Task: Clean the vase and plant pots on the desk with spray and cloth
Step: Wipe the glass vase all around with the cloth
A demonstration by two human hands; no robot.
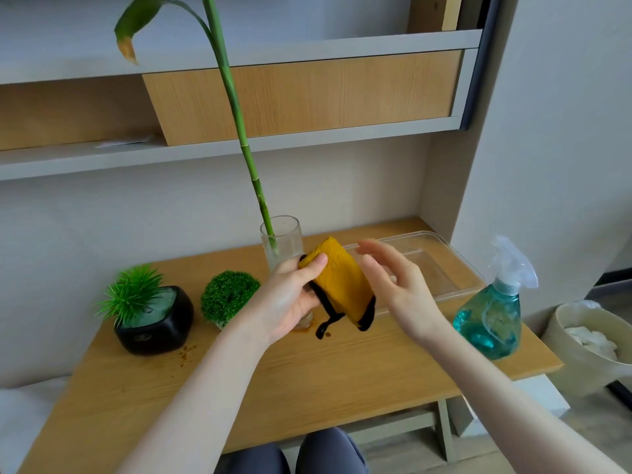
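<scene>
The left hand (290,299) holds a folded yellow cloth (338,282) with black edging at the centre of the wooden tabletop (307,371); its grip is closed on the cloth, thumb pressed over the upper fold, and the fingers also appear to wrap the glass vase (282,242) directly behind. The right hand (393,282) hovers just beside the cloth at 3 o'clock, grip wide, fingers straight and spread, holding nothing. The vase stands upright and carries a tall green bamboo stalk (236,107) leaning toward 11 o'clock. At 9 o'clock from the vase sit a round green artificial plant (229,295) and, further out, a black pot (160,323) with a spiky green plant. A clear plastic tray (444,265) lies at 3 o'clock, with a spray bottle (492,313) of blue liquid beyond it. Brown spots (186,354) mark the tabletop near the black pot.
</scene>
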